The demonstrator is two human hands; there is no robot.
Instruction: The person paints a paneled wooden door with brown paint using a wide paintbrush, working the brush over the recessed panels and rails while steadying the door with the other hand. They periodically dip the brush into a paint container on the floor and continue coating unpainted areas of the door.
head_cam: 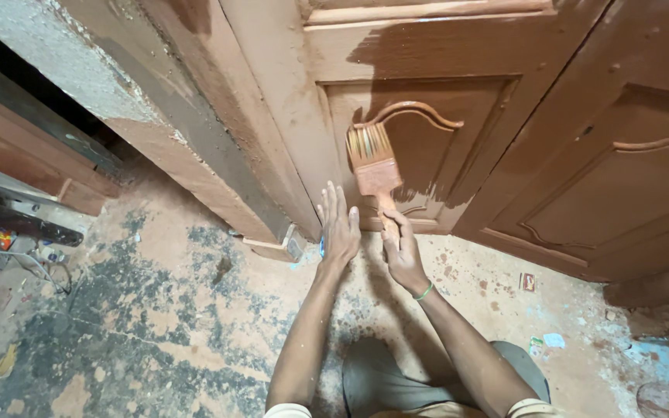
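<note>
Filling most of the upper view, a pair of brown panelled wooden doors (582, 178) stands with fresh brown paint over much of its surface; the left leaf (420, 101) carries a raised panel with a curved moulding at the top, and its upper left part is paler than the rest. To the left of it rises the door frame (218, 108), and beyond that a rough grey wall (48, 62). Below spreads a concrete floor (156, 333), mottled grey and tan and spattered with paint, with wires and small bits of litter at the far left edge (9, 259). The person sits low before the door, grey trousers (385, 379) showing at the bottom edge, both forearms reaching forward. The right hand (403, 251), with a green band (424, 292) at the wrist, is closed around the handle of a flat paintbrush (373, 162), which stands upright with its paint-coated bristles uppermost, laid against the lower part of the left leaf's panel. The left hand (339, 228) is open, fingers straight and together, holding nothing; it is raised just beside the right hand and the brush handle, near the foot of the door, and whether its fingertips touch the wood cannot be told.
</note>
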